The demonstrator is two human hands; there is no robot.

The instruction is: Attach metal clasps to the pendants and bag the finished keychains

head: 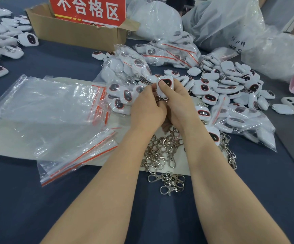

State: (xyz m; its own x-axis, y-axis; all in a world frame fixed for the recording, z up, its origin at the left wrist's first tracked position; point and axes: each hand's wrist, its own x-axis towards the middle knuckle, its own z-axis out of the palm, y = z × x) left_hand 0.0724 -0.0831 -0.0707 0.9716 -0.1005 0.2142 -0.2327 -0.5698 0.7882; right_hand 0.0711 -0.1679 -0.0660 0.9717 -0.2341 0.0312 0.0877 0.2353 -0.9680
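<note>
My right hand [175, 104] grips a white pendant [167, 81] with a dark red-rimmed face, thumb pressed on its front. My left hand [147, 110] meets it from the left, fingers curled at the pendant's lower edge, where a bit of metal clasp [158, 99] shows between the hands. A heap of silver clasps [162, 155] lies under my wrists. Loose pendants [230, 85] are piled to the right. Empty zip bags [46, 101] with red seals lie to the left. Filled bags [167, 53] sit behind.
A cardboard box [76, 32] with a red sign stands at the back. Large plastic sacks [230, 23] fill the back right. More pendants [0, 41] lie at the far left. A pale mat [2, 134] covers the dark blue table [37, 208].
</note>
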